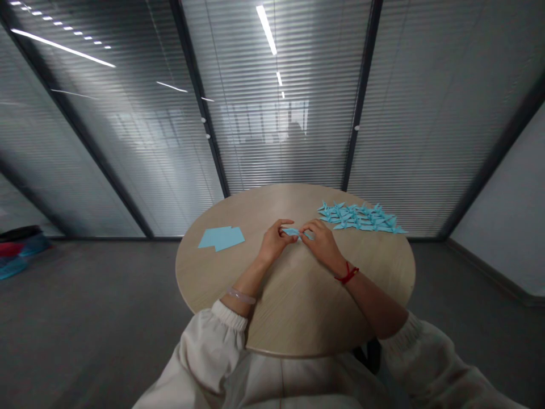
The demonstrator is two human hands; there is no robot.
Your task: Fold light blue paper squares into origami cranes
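Note:
A small piece of light blue folded paper (293,232) sits between both hands over the middle of the round wooden table (298,307). My left hand (275,240) pinches its left end with curled fingers. My right hand (321,241) pinches its right end, a red cord round that wrist. A pale bangle circles the left wrist.
A small stack of flat blue paper sheets (221,237) lies on the table's left side. Several folded blue paper cranes (360,218) are spread in rows at the far right. Glass walls with blinds stand behind the table. Coloured bags (19,247) lie on the floor at far left.

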